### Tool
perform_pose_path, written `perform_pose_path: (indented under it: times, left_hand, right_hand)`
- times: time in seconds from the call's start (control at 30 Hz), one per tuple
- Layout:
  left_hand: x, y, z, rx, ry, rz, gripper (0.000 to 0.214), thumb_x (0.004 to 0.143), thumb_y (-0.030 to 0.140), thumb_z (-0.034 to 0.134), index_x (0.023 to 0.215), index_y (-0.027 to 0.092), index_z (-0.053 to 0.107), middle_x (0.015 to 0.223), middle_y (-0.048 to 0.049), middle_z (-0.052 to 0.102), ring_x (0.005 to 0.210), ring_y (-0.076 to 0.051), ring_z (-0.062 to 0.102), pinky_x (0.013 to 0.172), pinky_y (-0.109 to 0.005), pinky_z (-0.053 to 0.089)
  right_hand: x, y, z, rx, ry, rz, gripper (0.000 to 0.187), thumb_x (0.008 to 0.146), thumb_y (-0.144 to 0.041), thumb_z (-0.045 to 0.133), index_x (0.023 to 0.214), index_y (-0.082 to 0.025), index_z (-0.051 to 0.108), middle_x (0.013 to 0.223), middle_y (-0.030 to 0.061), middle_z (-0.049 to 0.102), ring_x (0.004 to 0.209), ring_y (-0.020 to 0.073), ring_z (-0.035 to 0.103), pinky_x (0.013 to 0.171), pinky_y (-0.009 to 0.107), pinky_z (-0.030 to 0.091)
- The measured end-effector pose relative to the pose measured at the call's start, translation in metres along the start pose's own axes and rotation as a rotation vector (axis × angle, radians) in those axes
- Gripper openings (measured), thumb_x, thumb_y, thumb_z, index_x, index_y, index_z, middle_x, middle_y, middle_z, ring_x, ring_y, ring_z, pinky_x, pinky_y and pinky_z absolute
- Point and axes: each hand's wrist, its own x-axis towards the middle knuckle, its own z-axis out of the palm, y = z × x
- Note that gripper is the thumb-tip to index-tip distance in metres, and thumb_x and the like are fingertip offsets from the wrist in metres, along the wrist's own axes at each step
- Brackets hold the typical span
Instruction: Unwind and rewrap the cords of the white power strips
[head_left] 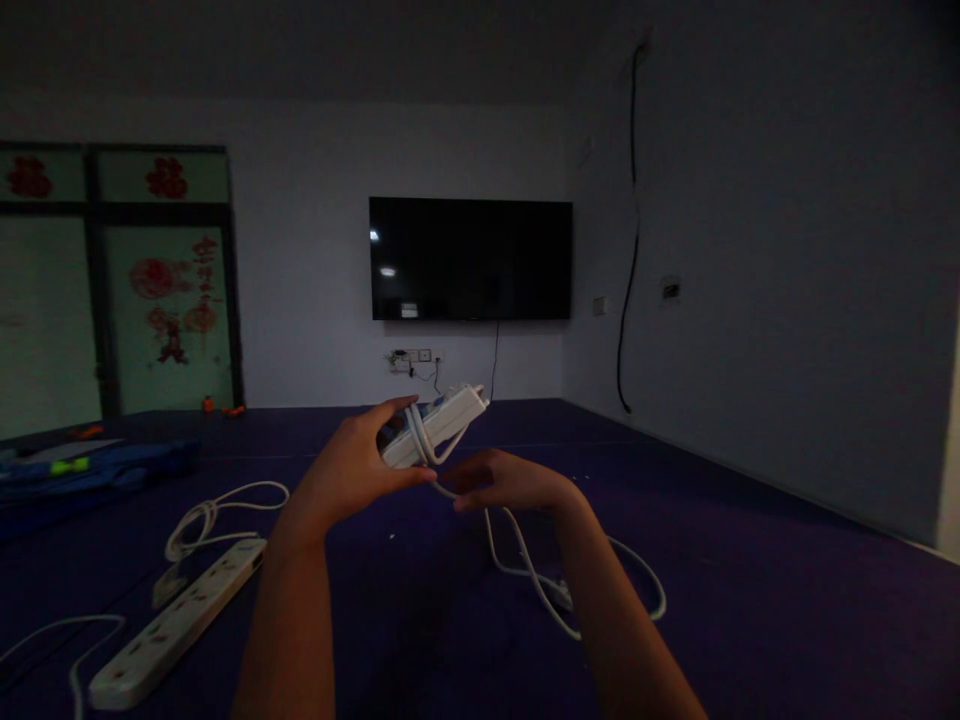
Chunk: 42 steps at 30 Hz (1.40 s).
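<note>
My left hand (360, 455) grips a white power strip (439, 425), tilted up toward the right, thumb below and fingers above it. Turns of its white cord (421, 437) go round the strip's middle. Just to the right, my right hand (510, 480) is closed in a pinch on the cord where it runs down from the strip. The rest of that cord trails in loose loops on the purple surface, past my right forearm, with what looks like its plug (559, 594) there.
A second white power strip (180, 625) lies at the lower left with its cord (206, 520) coiled beside it. Blue cloth (112, 470) lies at the far left. A television (471, 260) hangs on the far wall, and a black cable (630, 300) hangs on the right wall.
</note>
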Motion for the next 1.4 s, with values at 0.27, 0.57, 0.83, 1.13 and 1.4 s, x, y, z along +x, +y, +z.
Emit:
perform_pose_path:
  times: [0.27,0.57,0.83,1.13,1.4]
  left_hand:
    - [-0.005,0.01,0.005,-0.046,-0.178,0.028,0.097,0.054,0.029,0.075,0.139,0.031,0.029,0.123,-0.0081,0.057,0.107,-0.028,0.057,0.091,-0.043,0.042]
    - [0.002,-0.01,0.023,0.129,-0.289,-0.105,0.103,0.051,0.031,0.075,0.141,0.026,0.025,0.115,-0.0116,0.062,0.1,-0.031,0.06,0.084,-0.041,0.046]
    - [0.013,-0.043,0.019,0.251,-0.071,-0.203,0.095,0.053,0.039,0.075,0.136,0.016,0.035,0.131,-0.0187,0.05,0.113,-0.034,0.053,0.092,-0.044,0.041]
    - [0.011,-0.027,-0.002,0.043,0.275,-0.351,0.074,0.063,0.047,0.067,0.125,0.012,0.047,0.111,-0.0162,0.063,0.098,-0.03,0.061,0.083,-0.043,0.048]
    - [0.004,-0.019,-0.004,-0.065,0.026,-0.108,0.07,0.057,0.037,0.073,0.122,0.022,0.052,0.117,-0.0078,0.062,0.106,-0.026,0.058,0.093,-0.042,0.044]
  right_hand:
    - [0.028,0.038,0.007,-0.169,0.303,0.155,0.014,0.072,-0.021,0.062,0.084,-0.015,0.067,0.076,0.0032,0.069,0.073,0.0155,0.06,0.07,0.026,0.045]
    - [0.01,0.061,-0.017,-0.235,0.939,0.398,0.03,0.083,-0.042,0.045,0.081,-0.021,0.066,0.075,0.0054,0.07,0.071,0.0183,0.064,0.063,0.025,0.043]
    - [0.005,0.064,-0.02,-0.15,0.953,0.37,0.031,0.078,-0.045,0.051,0.073,-0.019,0.068,0.069,0.0045,0.069,0.062,0.0156,0.063,0.059,0.023,0.042]
    - [0.004,0.079,-0.014,-0.282,0.832,0.549,0.027,0.077,-0.042,0.054,0.071,-0.021,0.071,0.067,0.0046,0.069,0.063,0.0177,0.063,0.053,0.024,0.038]
    - [0.005,0.106,-0.002,-0.24,0.651,0.599,0.011,0.065,-0.025,0.067,0.057,-0.019,0.069,0.061,0.0057,0.067,0.067,0.0215,0.065,0.056,0.025,0.042]
